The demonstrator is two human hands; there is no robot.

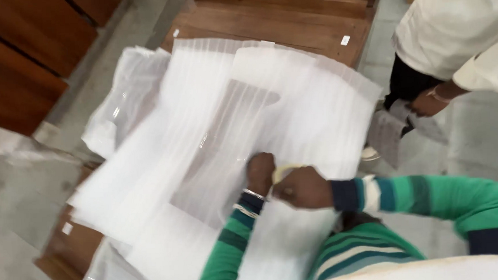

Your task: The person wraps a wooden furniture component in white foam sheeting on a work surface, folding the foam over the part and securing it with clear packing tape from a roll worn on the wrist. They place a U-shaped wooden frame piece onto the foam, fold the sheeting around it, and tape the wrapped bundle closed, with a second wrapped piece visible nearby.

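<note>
Here, a long white ribbed foam wrapping sheet (204, 136) covers a brown wooden panel (288, 20), its long axis running from the lower left of the frame to the upper right, the ribs following the same line. A darker grey patch shows through the foam near the middle.

Left of centre, the left hand (260, 170) presses down on the foam with fingers curled under, mostly closed; metal bangles (250, 201) ring the wrist above a green and navy striped sleeve (231, 247). Just beside it, touching it, the right hand (301, 188) is closed around a pale yellowish roll of tape (284, 172), though blur hides the exact grip.

The wrapped panel rests on a grey concrete floor (16, 184). More reddish-brown wooden boards (27, 49) lie at the upper left, and crumpled clear plastic film (118, 101) sits beside the foam's left edge. At the upper right stands another person in a cream shirt (451, 25), one hand (426, 101) hanging near a dark trouser leg.
</note>
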